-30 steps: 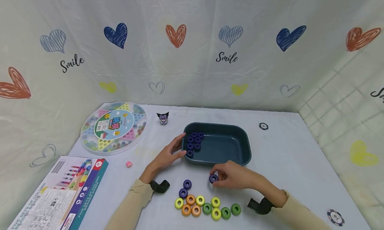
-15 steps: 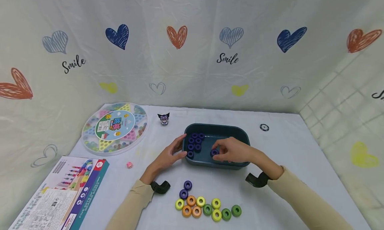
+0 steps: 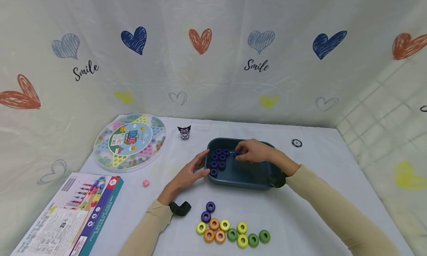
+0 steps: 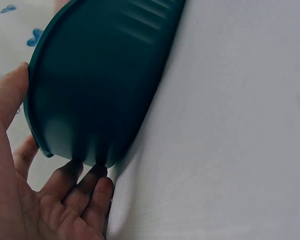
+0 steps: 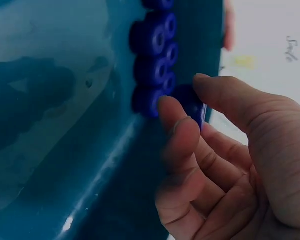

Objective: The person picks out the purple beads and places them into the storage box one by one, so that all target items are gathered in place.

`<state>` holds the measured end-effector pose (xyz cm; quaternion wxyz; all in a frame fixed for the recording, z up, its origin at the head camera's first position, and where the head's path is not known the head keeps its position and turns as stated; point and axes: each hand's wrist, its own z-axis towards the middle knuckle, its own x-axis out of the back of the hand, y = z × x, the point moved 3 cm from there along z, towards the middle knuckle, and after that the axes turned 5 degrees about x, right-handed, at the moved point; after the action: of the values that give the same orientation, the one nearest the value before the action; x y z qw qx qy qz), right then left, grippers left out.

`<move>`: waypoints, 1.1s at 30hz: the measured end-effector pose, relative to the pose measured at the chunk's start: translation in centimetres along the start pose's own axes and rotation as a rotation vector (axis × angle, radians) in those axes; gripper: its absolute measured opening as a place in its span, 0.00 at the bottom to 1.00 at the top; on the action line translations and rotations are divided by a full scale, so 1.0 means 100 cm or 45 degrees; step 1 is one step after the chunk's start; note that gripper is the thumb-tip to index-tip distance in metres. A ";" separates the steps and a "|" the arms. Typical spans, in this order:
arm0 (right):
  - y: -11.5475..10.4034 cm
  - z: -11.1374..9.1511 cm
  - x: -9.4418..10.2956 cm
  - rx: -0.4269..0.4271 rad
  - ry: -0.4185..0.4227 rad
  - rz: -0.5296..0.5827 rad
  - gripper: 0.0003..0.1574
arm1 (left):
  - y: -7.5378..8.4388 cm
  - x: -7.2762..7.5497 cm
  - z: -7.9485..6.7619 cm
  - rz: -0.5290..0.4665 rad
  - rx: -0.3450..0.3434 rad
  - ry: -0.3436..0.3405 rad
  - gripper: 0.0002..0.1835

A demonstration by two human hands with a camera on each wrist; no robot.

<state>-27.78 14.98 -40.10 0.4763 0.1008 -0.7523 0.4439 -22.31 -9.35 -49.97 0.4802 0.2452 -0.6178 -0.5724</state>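
Observation:
My left hand (image 3: 189, 173) touches the left end of a dark teal tray (image 3: 247, 176), thumb and fingers spread along its outer wall. In the left wrist view the fingertips press against the tray's end. Inside the tray, near its far wall, my right hand (image 3: 256, 151) pinches a purple ring bead (image 5: 190, 100) between thumb and fingers. Several purple beads (image 3: 214, 164) sit grouped at the tray's left end, just left of the held one. Two more purple beads (image 3: 205, 216) lie on the white cloth in front, beside yellow, orange and green beads (image 3: 232, 234).
A round marble board game (image 3: 130, 141) and a printed box (image 3: 66, 215) lie at the left. A small pink bead (image 3: 146, 183), a little black-eared figure (image 3: 184, 132) and a black-and-white chip (image 3: 297, 143) are spread around the tray.
My right hand has carried the purple bead from the table in front of the tray over its near rim to the far inside. The left hand stays at the tray's left end.

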 end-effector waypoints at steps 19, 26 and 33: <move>0.026 0.025 -0.016 -0.115 0.021 -0.194 0.22 | 0.037 0.000 -0.004 0.015 -0.009 -0.072 0.36; 0.024 0.027 -0.016 -0.088 0.066 -0.140 0.20 | 0.037 0.001 -0.005 0.007 -0.018 -0.058 0.36; 0.023 0.029 -0.017 -0.078 0.076 -0.123 0.18 | 0.038 0.002 -0.007 -0.001 -0.006 -0.065 0.36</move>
<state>-30.05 13.70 -43.25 0.5224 0.1091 -0.7452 0.4000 -20.82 -9.03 -46.39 0.4646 0.2295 -0.6285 -0.5800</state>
